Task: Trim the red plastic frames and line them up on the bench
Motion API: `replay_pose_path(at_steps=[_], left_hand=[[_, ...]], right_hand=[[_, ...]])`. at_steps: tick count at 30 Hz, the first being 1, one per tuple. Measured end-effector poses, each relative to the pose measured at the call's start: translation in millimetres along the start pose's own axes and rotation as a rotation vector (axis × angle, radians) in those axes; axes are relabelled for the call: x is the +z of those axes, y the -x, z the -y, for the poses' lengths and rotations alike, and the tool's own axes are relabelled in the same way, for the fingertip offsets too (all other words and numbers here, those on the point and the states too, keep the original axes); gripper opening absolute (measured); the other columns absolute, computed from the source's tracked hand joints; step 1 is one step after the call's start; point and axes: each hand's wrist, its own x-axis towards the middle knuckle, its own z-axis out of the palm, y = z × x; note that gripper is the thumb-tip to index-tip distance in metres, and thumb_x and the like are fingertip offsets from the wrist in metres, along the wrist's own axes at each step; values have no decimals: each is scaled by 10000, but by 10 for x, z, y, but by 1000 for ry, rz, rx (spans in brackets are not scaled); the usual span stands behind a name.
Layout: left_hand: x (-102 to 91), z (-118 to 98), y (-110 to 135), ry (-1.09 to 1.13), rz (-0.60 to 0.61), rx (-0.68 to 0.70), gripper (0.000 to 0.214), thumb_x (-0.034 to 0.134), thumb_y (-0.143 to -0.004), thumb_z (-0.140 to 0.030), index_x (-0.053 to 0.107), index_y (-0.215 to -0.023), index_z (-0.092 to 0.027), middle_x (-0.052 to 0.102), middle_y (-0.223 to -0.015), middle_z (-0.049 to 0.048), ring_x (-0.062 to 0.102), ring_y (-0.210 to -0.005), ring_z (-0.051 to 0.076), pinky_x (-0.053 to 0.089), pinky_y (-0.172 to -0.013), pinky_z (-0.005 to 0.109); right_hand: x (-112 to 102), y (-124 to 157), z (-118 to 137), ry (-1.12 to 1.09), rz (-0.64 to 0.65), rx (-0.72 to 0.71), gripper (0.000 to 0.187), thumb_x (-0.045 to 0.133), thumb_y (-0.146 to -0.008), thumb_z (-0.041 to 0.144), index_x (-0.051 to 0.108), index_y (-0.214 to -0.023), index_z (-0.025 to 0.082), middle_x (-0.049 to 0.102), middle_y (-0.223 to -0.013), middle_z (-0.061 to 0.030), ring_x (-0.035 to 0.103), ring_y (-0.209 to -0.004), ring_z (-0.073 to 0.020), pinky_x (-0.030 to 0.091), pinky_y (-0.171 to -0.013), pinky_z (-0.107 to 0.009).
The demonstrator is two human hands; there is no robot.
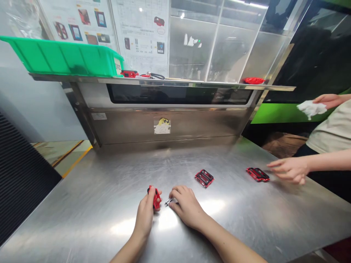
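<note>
My left hand [146, 212] is closed round a small red and black part [156, 197], held on edge just above the steel table [95, 204]. My right hand [186, 204] rests on the table beside it, fingers pinched on a small metal tool [168, 201] whose tip points at the red part. A second red part [204, 178] lies flat a little beyond my right hand. A third red part [257, 174] lies further right, next to another person's hand [289, 170].
The other person stands at the right; their far hand holds a white cloth [311, 108]. A shelf above the back panel carries a green bin [63, 56], red items [129, 74] and a red dish [252, 80]. Instruction sheets [142, 33] hang behind.
</note>
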Motion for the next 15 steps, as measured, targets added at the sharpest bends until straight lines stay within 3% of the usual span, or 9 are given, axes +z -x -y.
replay_pose_path(at_steps=[3,9,12,15], left_hand=[[19,-31,30,-47,57,7,555,591,-589,-707,619,-629,-154,500,-534,-22,444,-538,138,331,-542,241],[50,-101,79,-146,274,4,525,588,-626,-661,460,-422,-194,406,-461,-35,340,-486,124,275,-509,243],[55,-94,87,-59,296,-37,504,591,-656,-627,470,-445,-186,418,-471,-39,349,-487,114,279,-504,233],[48,-72,90,94,294,-130,477,589,-668,-618,542,-522,-166,479,-506,-26,415,-500,118,329,-519,231]], right_hand=[[-23,-25,18,47,14,-26,146,629,-798,81,564,-876,185,587,-907,-42,520,-883,-218,398,-786,-335],[-52,-18,66,57,-18,-250,148,614,-813,86,545,-908,175,583,-910,-50,504,-858,-213,390,-754,-322],[-53,6,75,-70,-84,-278,167,597,-812,79,551,-938,178,579,-937,-60,507,-867,-213,399,-765,-331],[-67,13,79,-320,-147,-212,311,638,-750,73,547,-1025,185,584,-994,-65,520,-920,-213,416,-806,-335]])
